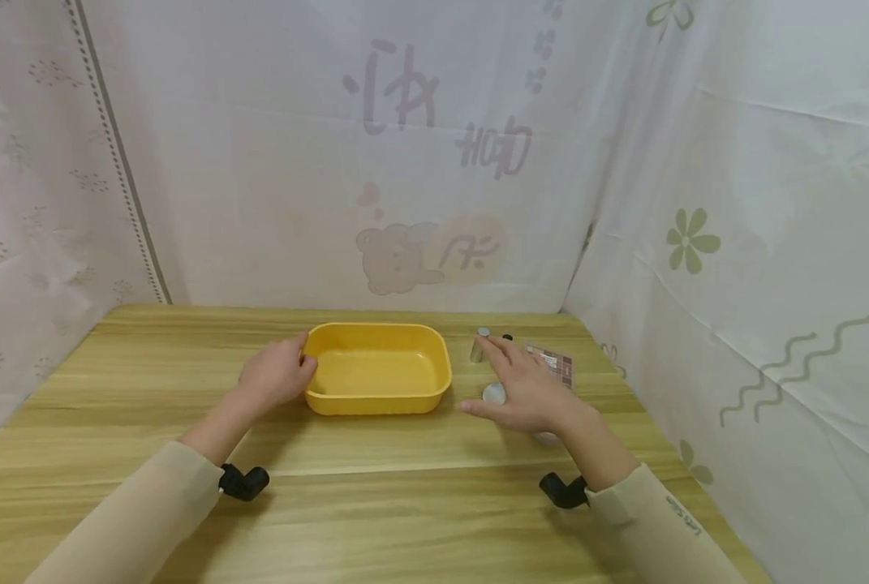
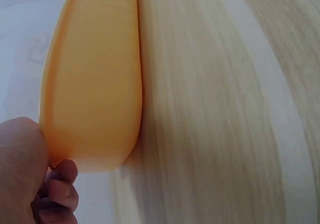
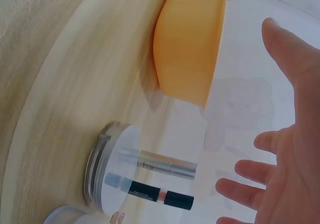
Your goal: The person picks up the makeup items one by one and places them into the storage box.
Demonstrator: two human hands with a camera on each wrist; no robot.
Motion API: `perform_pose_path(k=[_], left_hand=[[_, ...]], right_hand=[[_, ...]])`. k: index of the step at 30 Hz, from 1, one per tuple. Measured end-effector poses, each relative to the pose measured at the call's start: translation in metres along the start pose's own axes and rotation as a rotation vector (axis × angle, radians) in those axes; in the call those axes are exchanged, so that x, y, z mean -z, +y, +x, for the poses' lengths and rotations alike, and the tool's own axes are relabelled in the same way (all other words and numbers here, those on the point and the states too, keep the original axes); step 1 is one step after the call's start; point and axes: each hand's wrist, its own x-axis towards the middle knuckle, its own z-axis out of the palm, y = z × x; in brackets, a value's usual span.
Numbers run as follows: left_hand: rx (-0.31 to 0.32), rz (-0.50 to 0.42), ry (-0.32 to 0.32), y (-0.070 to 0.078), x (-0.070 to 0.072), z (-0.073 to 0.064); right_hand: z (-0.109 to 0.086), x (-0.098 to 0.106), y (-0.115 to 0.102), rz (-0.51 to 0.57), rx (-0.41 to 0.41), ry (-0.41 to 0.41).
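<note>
My left hand (image 1: 277,371) pinches the left rim of a yellow plastic basin (image 1: 383,405), thumb on one side and curled fingers on the other, as the left wrist view also shows. The basin sits flat with nothing inside. To its right, my right hand (image 1: 525,391) hovers over small cosmetics, fingers spread and holding nothing. Around this hand are an upright silver tube (image 3: 170,165), a slim black tube (image 3: 155,193) with a pink band, and a round jar (image 3: 120,169) with a pale lid. A checkered flat packet (image 1: 561,367) is partly behind the hand.
Another clear round container (image 3: 65,216) shows at the right wrist view's bottom edge, mostly cut off. The wood-grain table (image 1: 376,519) ends at printed cloth curtains (image 1: 273,203) at the back and sides. Each wrist wears a black camera mount (image 1: 244,483).
</note>
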Motion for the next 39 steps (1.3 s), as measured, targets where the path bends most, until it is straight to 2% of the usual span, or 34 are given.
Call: perform_pose_path(k=[8, 14, 29, 39], left_hand=[[0.054, -0.011, 0.019, 0.004, -0.002, 0.001], [0.118, -0.031, 0.021, 0.004, -0.002, 0.001], [0.161, -0.011, 0.022, 0.008, -0.004, 0.002], [0.165, -0.028, 0.033, 0.008, -0.007, 0.003]], right_hand=[[0.002, 0.007, 0.017, 0.014, -0.068, 0.099], [0.003, 0.013, 0.029, 0.070, -0.094, 0.167], [-0.007, 0.012, 0.048, 0.086, -0.121, 0.175], [-0.015, 0.011, 0.058, 0.109, -0.146, 0.180]])
